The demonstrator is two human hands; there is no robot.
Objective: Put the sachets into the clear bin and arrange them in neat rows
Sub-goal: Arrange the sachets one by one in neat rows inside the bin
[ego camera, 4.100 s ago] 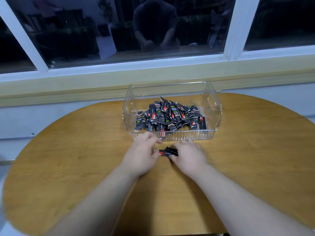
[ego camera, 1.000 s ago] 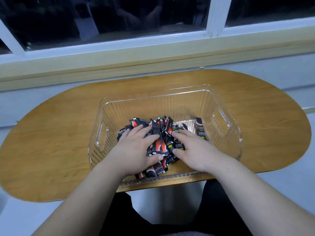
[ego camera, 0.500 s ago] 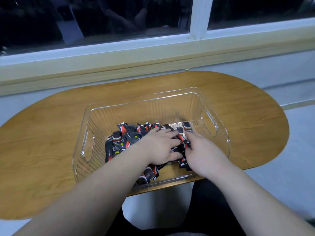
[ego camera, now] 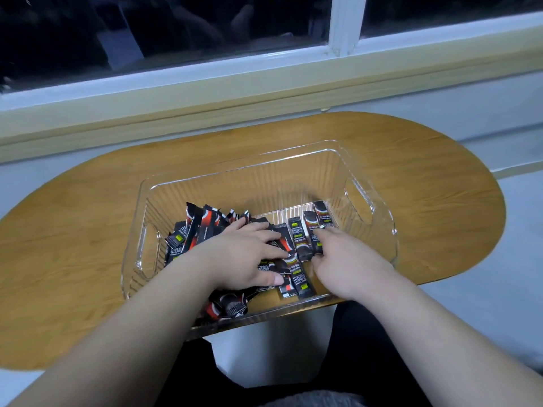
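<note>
A dark window [ego camera: 176,30] with a white frame fills the top of the frame, and a pale ledge [ego camera: 205,92] runs below it. Under that, an oval wooden table [ego camera: 73,230] spans the middle from left to right. A clear ribbed bin [ego camera: 264,183] with cut-out handles sits at centre, its near wall at the table's near edge.

Two bare forearms reach in from the bottom, crossing that near wall and hiding part of what lies inside. A lap in dark clothing [ego camera: 367,362] shows at the bottom, below the table edge.

The left hand [ego camera: 244,257] lies flat, fingers spread and straight, on a jumbled heap of black and red sachets [ego camera: 199,230] in the left and middle of the bin. The right hand [ego camera: 343,259], just right of centre, has its fingers bent against a few sachets lined up side by side. Whether it pinches one cannot be told. The two hands are close together, with sachets between them.
</note>
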